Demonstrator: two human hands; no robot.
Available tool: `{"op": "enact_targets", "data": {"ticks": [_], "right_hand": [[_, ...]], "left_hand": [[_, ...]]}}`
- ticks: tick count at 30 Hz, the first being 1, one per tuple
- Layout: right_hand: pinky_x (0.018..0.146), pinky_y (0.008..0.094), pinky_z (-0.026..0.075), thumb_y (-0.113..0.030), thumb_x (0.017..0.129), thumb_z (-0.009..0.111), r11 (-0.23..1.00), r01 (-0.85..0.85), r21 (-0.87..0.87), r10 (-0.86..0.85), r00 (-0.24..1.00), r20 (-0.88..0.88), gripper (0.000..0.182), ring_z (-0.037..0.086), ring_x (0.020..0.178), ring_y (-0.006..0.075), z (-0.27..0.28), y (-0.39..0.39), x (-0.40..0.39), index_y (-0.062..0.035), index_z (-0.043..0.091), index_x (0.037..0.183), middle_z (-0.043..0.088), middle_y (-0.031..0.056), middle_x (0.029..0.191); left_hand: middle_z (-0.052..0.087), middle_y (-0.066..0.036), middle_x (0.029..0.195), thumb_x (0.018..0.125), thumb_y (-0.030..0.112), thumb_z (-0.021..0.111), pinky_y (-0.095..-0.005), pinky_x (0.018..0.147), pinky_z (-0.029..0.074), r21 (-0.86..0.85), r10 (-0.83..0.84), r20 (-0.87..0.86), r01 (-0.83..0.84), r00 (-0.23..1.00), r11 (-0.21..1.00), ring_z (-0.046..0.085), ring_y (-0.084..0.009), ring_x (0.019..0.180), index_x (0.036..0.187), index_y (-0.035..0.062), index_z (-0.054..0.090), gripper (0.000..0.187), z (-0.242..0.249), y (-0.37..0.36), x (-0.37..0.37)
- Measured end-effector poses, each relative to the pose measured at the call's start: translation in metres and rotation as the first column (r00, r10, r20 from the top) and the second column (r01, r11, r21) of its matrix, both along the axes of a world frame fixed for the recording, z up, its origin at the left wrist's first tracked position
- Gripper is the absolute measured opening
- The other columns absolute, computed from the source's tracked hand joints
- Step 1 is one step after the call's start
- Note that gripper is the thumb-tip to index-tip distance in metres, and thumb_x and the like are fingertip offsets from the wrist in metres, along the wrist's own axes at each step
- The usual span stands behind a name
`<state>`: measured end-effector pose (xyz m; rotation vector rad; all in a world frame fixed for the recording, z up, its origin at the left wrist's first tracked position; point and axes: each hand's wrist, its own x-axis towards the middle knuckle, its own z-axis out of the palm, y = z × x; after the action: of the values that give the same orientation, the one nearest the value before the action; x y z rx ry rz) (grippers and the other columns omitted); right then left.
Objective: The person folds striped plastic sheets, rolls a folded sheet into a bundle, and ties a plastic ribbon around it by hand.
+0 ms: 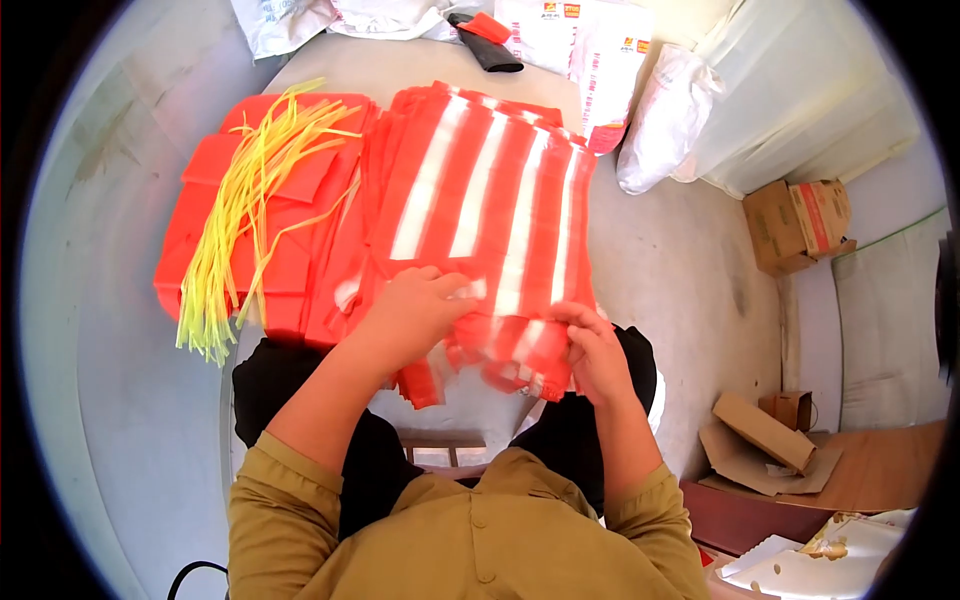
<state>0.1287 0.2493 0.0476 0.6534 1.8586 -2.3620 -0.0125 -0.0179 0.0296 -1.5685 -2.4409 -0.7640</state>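
A stack of red-and-white striped plastic bags [492,180] lies in front of me, its near end hanging crumpled over my lap. On the left part of this near end, my left hand [425,308] has its fingers bent around a fold of the top bag. My right hand [592,350] is at the right edge, thumb and fingers closed on the bag there. The bag's lower edge between the hands is blurred. Left of the stack are folded plain red bags [200,235], with a bundle of yellow strips [240,210] draped over them.
White printed sacks [610,70] and a black tube-like item [490,45] lie at the far edge. A white wrapped bundle [668,120] stands to the right. Cardboard boxes [795,225] and flattened cardboard [765,450] are on the right side.
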Motion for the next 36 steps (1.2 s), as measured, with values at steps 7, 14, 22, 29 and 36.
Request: {"op": "enact_targets", "data": {"ticks": [7, 14, 22, 29, 36], "right_hand": [[0.103, 0.0321, 0.050, 0.012, 0.088, 0.046, 0.958, -0.254, 0.132, 0.252, 0.967, 0.034, 0.048, 0.064, 0.118, 0.0175, 0.017, -0.008, -0.056, 0.0019, 0.059, 0.133, 0.064, 0.0073, 0.129], [0.083, 0.0249, 0.053, 0.000, 0.095, 0.055, 0.913, -0.230, 0.336, 0.264, 0.963, -0.059, 0.035, 0.065, 0.099, 0.0122, -0.020, -0.003, -0.068, -0.0013, 0.063, 0.129, 0.067, 0.0054, 0.116], [0.069, 0.0260, 0.051, -0.013, 0.099, 0.063, 0.847, -0.331, 0.416, 0.304, 0.944, 0.131, 0.027, 0.065, 0.081, 0.0108, 0.009, -0.015, -0.083, 0.0001, 0.067, 0.122, 0.072, 0.0036, 0.095], [0.077, 0.0337, 0.055, -0.011, 0.099, 0.060, 0.650, -0.378, 0.659, 0.423, 0.901, 0.100, 0.028, 0.065, 0.086, 0.0178, 0.007, -0.028, -0.099, 0.0013, 0.066, 0.123, 0.071, 0.0106, 0.097], [0.082, 0.0338, 0.053, -0.012, 0.097, 0.064, 0.519, -0.340, 0.784, 0.449, 0.889, 0.089, 0.029, 0.066, 0.092, 0.0211, 0.004, -0.040, -0.103, -0.0003, 0.068, 0.122, 0.067, 0.0099, 0.101]], "left_hand": [[0.069, -0.005, 0.119, 0.073, 0.004, 0.071, -0.0395, 0.085, 0.055, 0.024, -0.005, 0.003, 0.005, 1.000, 1.000, 0.065, -0.0263, 0.098, 0.107, 0.0111, 0.075, 0.035, -0.005, 0.001, -0.003], [0.070, -0.004, 0.116, 0.075, 0.008, 0.070, -0.0393, 0.083, 0.054, 0.017, -0.005, -0.009, 0.005, 1.000, 1.000, 0.065, -0.0260, 0.096, 0.105, 0.0112, 0.075, 0.031, -0.003, 0.002, -0.004], [0.070, -0.005, 0.116, 0.078, 0.010, 0.068, -0.0395, 0.084, 0.054, 0.023, 0.001, -0.016, 0.000, 1.000, 1.000, 0.065, -0.0256, 0.097, 0.105, 0.0117, 0.077, 0.029, -0.003, 0.002, -0.001], [0.069, -0.008, 0.118, 0.079, 0.012, 0.067, -0.0395, 0.083, 0.053, -0.053, 0.002, 0.023, 0.000, 1.000, 0.999, 0.065, -0.0270, 0.098, 0.105, 0.0140, 0.078, 0.028, 0.009, -0.002, 0.001], [0.066, -0.013, 0.121, 0.085, 0.014, 0.068, -0.0416, 0.085, 0.053, -0.052, 0.027, 0.101, -0.022, 0.995, 0.998, 0.065, -0.0305, 0.099, 0.110, 0.0185, 0.079, 0.028, 0.010, 0.000, 0.002]]}}
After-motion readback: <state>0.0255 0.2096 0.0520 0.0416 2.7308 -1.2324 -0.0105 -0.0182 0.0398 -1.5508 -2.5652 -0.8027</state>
